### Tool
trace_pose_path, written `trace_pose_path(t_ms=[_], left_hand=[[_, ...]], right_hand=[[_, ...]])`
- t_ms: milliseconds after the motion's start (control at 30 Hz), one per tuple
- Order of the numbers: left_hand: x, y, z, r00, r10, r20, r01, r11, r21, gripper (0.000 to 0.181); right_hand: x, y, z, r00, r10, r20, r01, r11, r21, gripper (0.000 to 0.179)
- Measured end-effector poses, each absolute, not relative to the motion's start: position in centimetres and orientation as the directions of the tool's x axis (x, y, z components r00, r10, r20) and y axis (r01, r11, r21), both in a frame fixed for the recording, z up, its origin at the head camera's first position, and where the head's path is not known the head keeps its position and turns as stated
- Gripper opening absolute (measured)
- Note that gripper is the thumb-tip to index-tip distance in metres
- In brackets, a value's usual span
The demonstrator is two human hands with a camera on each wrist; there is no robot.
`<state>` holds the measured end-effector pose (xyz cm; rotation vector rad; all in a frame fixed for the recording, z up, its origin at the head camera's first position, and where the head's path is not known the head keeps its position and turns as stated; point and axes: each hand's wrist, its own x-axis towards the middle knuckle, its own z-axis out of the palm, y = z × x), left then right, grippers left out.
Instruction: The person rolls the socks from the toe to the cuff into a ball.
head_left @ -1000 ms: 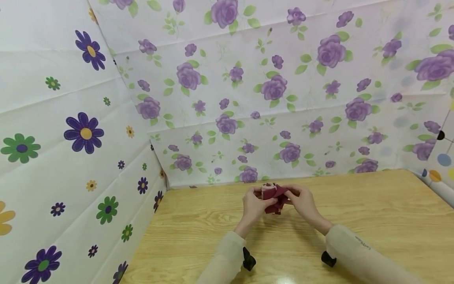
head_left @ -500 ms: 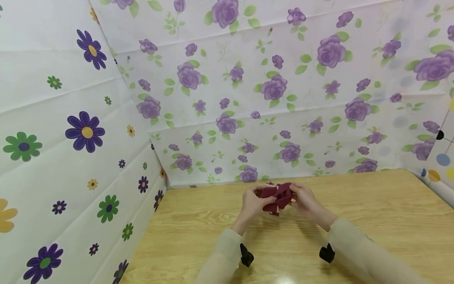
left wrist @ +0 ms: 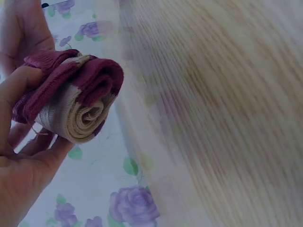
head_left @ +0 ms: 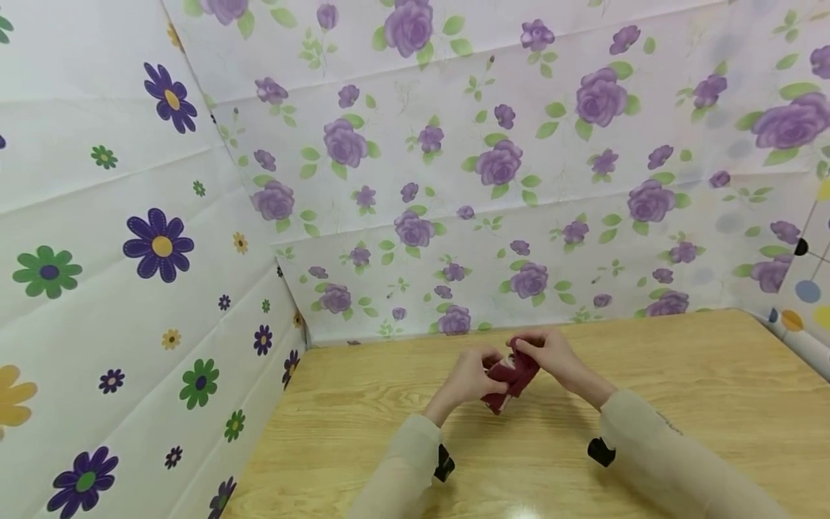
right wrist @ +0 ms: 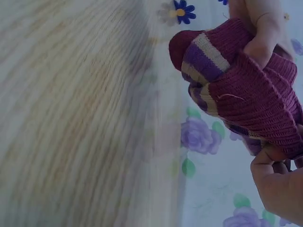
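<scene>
A rolled-up knit sock [head_left: 515, 376] is held up between both hands above the table. It is maroon with cream and purple stripes. In the left wrist view, the sock [left wrist: 71, 97] shows a cream spiral at one end with a maroon fold over it. My left hand [head_left: 468, 376] grips the rolled body, thumb on the near side. My right hand [head_left: 552, 357] pinches the maroon ribbed cuff at the other side. The right wrist view shows the ribbed part of the sock [right wrist: 255, 99] stretched between the hands, with a loose thread on it.
A wood-grain table [head_left: 363, 440] lies beneath the hands. Behind it hangs a white sheet with purple roses [head_left: 415, 166]; a daisy-print sheet [head_left: 84, 194] covers the left side. Black devices [head_left: 601, 452] sit at both cuffs.
The maroon cuff has been pulled and turned about the roll. The right hand shifted to grip the cuff's upper edge; the left hand moved slightly right and lower, and the sock tilted.
</scene>
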<state>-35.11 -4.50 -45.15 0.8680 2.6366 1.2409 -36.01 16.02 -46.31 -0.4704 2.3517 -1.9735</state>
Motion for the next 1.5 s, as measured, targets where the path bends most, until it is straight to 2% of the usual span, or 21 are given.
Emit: trace_pose_path(t_ms=[133, 233, 333, 500, 633, 800, 1033, 1133, 1233, 1367, 1500], left_hand=[[-34.9, -4.2, -45.1, -0.738, 0.643, 0.205, 0.616, 0.517, 0.594, 0.03], [-34.5, -4.2, -45.1, -0.687, 0.684, 0.244, 0.693, 0.518, 0.5, 0.035], [-34.1, -4.4, -45.3, -0.678, 0.683, 0.272, 0.713, 0.521, 0.47, 0.042], [-33.5, -4.5, -45.3, -0.663, 0.684, 0.305, 0.728, 0.494, 0.474, 0.058], [-33.3, -4.5, -45.4, -0.67, 0.682, 0.295, 0.712, 0.476, 0.517, 0.054], [-33.4, -4.6, -45.9, -0.718, 0.65, 0.25, 0.618, 0.428, 0.66, 0.052], [-33.5, -4.7, -46.2, -0.807, 0.577, 0.124, 0.423, 0.419, 0.803, 0.046], [-33.7, -4.8, -46.4, -0.841, 0.538, 0.06, 0.307, 0.382, 0.872, 0.046], [-33.9, -4.9, -46.7, -0.864, 0.504, 0.0, 0.17, 0.29, 0.942, 0.045], [-34.4, -5.4, -46.7, -0.885, 0.462, -0.06, 0.002, 0.132, 0.991, 0.041], [-34.6, -5.9, -46.5, -0.884, 0.46, -0.089, -0.097, 0.006, 0.995, 0.037]], right_hand=[[-36.0, 15.9, -46.5, -0.937, -0.249, 0.245, -0.314, 0.292, -0.904, 0.022], [-35.9, 16.0, -46.7, -0.934, -0.259, 0.248, -0.329, 0.346, -0.878, 0.015], [-36.1, 16.3, -46.7, -0.935, -0.299, 0.189, -0.292, 0.352, -0.889, 0.018], [-36.4, 17.1, -46.3, -0.919, -0.394, 0.024, -0.152, 0.298, -0.942, 0.028], [-36.7, 17.6, -46.6, -0.882, -0.468, -0.056, -0.057, 0.224, -0.973, 0.031], [-36.8, 17.9, -47.7, -0.848, -0.521, -0.103, 0.061, 0.096, -0.994, 0.029], [-37.1, 18.2, -49.0, -0.812, -0.58, -0.07, 0.052, 0.047, -0.998, 0.031], [-37.1, 18.3, -48.8, -0.819, -0.573, -0.03, -0.026, 0.09, -0.996, 0.037], [-36.8, 18.3, -48.3, -0.832, -0.551, 0.062, -0.166, 0.141, -0.976, 0.039], [-35.9, 18.3, -46.8, -0.795, -0.577, 0.187, -0.339, 0.166, -0.926, 0.03], [-35.6, 18.4, -45.9, -0.761, -0.607, 0.228, -0.423, 0.198, -0.884, 0.026]])
